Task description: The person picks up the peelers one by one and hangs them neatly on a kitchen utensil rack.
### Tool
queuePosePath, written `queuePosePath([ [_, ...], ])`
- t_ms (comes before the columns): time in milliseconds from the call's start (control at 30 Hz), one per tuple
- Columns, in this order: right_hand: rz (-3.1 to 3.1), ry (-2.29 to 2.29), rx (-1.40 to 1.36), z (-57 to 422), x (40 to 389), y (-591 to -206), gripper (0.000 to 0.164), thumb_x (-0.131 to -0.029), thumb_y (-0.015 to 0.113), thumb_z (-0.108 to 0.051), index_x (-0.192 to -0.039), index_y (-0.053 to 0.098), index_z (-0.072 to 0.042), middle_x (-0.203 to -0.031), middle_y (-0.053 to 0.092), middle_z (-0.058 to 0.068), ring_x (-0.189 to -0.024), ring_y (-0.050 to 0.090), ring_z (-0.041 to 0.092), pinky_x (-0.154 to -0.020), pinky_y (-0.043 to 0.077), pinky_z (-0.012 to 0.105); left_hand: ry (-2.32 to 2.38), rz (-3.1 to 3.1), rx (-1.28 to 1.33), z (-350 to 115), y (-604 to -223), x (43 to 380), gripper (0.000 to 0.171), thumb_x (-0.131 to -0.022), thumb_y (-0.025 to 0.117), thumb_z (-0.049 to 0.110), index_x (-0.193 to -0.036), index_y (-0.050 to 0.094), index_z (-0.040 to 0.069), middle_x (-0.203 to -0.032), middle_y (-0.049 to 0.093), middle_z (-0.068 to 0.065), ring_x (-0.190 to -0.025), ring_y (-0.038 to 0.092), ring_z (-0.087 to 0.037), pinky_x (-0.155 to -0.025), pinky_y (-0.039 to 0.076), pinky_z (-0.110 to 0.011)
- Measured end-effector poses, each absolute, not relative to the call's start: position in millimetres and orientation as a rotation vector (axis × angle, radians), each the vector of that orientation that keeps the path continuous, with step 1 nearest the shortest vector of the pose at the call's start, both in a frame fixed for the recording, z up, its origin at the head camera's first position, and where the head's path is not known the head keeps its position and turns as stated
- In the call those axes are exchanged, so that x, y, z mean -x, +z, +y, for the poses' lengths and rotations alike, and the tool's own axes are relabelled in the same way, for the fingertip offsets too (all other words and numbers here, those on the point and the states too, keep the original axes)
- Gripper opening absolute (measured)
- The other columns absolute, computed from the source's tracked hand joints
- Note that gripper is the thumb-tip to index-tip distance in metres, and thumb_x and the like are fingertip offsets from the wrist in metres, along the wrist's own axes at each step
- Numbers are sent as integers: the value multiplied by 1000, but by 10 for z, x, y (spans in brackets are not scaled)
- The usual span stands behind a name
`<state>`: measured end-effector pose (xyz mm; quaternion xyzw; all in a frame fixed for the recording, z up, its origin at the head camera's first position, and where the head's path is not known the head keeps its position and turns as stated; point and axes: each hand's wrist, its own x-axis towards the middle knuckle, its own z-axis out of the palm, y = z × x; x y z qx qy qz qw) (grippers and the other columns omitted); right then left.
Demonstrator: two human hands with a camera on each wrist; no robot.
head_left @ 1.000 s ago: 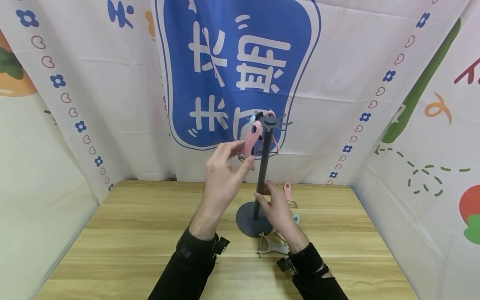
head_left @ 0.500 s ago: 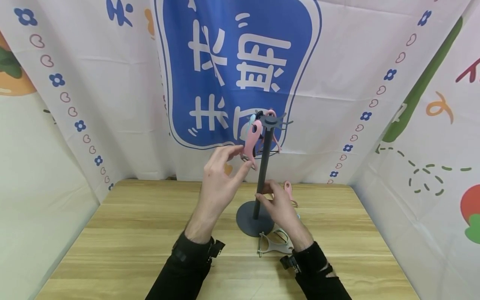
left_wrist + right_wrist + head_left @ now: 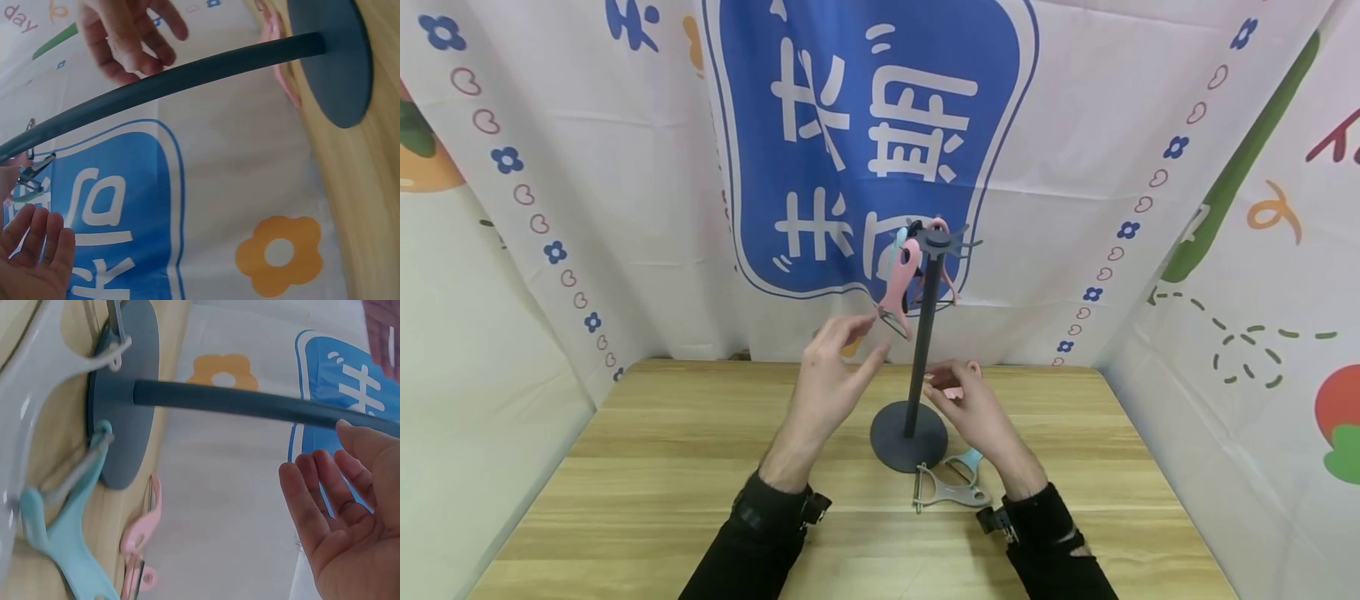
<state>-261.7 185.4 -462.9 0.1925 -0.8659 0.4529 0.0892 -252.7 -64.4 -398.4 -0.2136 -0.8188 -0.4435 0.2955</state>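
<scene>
A dark grey stand [image 3: 922, 358] with a round base bears hooks at its top. From it hang a pink peeler [image 3: 897, 283], a light blue one partly hidden behind, and another pink peeler [image 3: 952, 287] at the back. My left hand [image 3: 832, 375] is just below and left of the front pink peeler, apart from it, fingers loosely bent and holding nothing. Beside the lower pole is my right hand [image 3: 976, 410], its fingers relaxed and holding nothing. In the right wrist view the right thumb [image 3: 365, 440] overlaps the pole; contact cannot be told.
On the wooden table [image 3: 700, 475], a grey peeler [image 3: 962, 494] and a light blue peeler [image 3: 967, 464] lie in front of the base, to its right. Pink peelers [image 3: 142, 528] lie further back, partly hidden by my right hand in the head view. A printed curtain [image 3: 1075, 108] hangs behind.
My left hand has let go of the hanging pink peeler and drawn down and left. The right hand has loosened from the pole and shifted slightly right. The pink peeler stays on the stand.
</scene>
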Motion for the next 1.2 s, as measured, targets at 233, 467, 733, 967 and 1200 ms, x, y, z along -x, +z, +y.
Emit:
queuePosePath([
  [233, -2624, 1288, -526, 2003, 2614, -4623, 35, -101, 68, -30, -131, 60, -14, -123, 62, 1, -113, 62, 16, -88, 58, 31, -1218, -2262, 632, -579, -4193, 2644, 42, -95, 75, 31, -134, 64, 17, -125, 63, 2, -114, 60, -14, -100, 52, -34],
  [467, -2669, 1209, -557, 2108, 2640, -4657, 31, -100, 69, -24, -129, 59, -19, -120, 64, 2, -110, 64, 16, -88, 59, 36, -1315, -2377, 678, -458, -4429, 2748, 43, -95, 76, 30, -134, 63, 16, -125, 64, 2, -114, 62, -13, -101, 52, -35],
  [733, -2714, 1160, -552, 2174, 2627, -4665, 36, -100, 70, -23, -133, 60, -13, -118, 67, 5, -110, 66, 21, -91, 58, 37, -1406, -2460, 754, -329, -4613, 2842, 44, -94, 77, 26, -134, 63, 13, -125, 64, -3, -114, 63, -16, -101, 53, -37],
  [967, -2721, 1137, -563, 2221, 2655, -4700, 31, -99, 71, -17, -128, 61, -14, -117, 66, 4, -107, 67, 20, -89, 59, 36, -1355, -2542, 850, -242, -4704, 2890, 41, -93, 78, 19, -131, 63, 13, -122, 64, -3, -112, 67, -21, -97, 55, -38],
  [1200, -2727, 1130, -550, 2253, 2649, -4707, 32, -99, 71, -17, -128, 62, -9, -121, 68, 11, -108, 68, 23, -91, 59, 40, -1292, -2634, 924, -140, -4833, 2929, 41, -94, 76, 14, -133, 62, 8, -124, 66, -10, -115, 66, -21, -94, 55, -29],
])
